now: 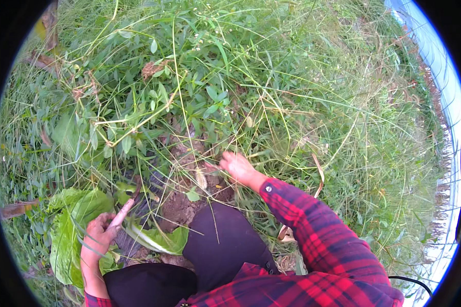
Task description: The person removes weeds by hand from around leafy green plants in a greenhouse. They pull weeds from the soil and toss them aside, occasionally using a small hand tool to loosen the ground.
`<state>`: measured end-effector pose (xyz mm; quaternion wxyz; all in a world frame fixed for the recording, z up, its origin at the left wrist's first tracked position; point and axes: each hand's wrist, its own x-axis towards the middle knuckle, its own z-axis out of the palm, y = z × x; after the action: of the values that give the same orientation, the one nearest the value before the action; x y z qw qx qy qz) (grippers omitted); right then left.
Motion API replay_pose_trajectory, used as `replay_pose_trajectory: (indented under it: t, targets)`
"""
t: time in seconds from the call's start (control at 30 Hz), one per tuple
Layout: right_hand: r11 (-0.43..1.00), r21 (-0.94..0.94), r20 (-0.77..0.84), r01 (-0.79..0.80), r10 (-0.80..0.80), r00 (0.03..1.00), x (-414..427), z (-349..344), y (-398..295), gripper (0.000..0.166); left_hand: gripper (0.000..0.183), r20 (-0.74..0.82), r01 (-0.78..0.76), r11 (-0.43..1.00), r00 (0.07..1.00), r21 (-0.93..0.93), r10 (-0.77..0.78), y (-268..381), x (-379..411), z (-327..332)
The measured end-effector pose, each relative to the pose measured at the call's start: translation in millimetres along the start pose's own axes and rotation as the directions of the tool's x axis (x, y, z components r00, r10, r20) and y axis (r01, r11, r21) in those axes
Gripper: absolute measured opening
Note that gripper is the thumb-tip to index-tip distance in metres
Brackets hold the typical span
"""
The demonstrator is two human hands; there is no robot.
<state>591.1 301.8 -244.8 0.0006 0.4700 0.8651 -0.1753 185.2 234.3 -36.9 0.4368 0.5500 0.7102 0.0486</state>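
My left hand (100, 232) grips the pale, pinkish handle of a small hand tool (123, 212). Its dark metal head points away from me among the leaves, and grass hides its exact shape. Broad, light-green lettuce-like leaves (75, 215) spread behind and beside this hand. Another such leaf (165, 238) with a thick white midrib lies near my knee. My right hand (236, 165) reaches into the weeds (261, 146) over bare soil, its fingers low among the stems. Blur and grass blades keep me from seeing whether it has hold of any stem.
Brown soil (182, 205) and dark plastic film (155, 192) show between the plants in front of my knees. Tall grass and leafy weeds (199, 76) surround me. Whitish translucent sheeting (441, 73) runs along the right edge. Long stems cross over the soil.
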Motion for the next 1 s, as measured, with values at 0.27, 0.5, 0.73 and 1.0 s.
replay_pose_trajectory:
  t: [0.27, 0.5, 0.73, 1.0]
  targets:
    - [0.876, 0.003, -0.315, -0.482, 0.459, 0.831, 13.6, -19.8, 106.8, 0.044, 0.027, 0.003, 0.135, 0.989, 0.991, -0.052, -0.135, -8.3, -5.7, -3.4]
    - [0.608, 0.013, 0.133, -0.794, 0.786, 0.604, 2.1, -15.7, 159.6, 0.089, 0.025, 0.032, 0.168, 0.981, 0.986, -0.094, -0.166, -8.4, 3.9, 0.4]
    - [0.449, -0.067, 0.123, -0.891, 0.890, 0.439, 7.6, 15.5, 121.8, 0.089, 0.024, 0.029, 0.169, 0.979, 0.986, -0.110, -0.167, -13.2, 9.6, 0.0]
    - [0.692, -0.460, 0.132, -0.556, 0.673, 0.728, 20.9, 15.5, 148.3, 0.061, 0.025, 0.068, 0.181, 0.983, 0.982, -0.041, -0.178, -7.7, 7.3, -1.1]
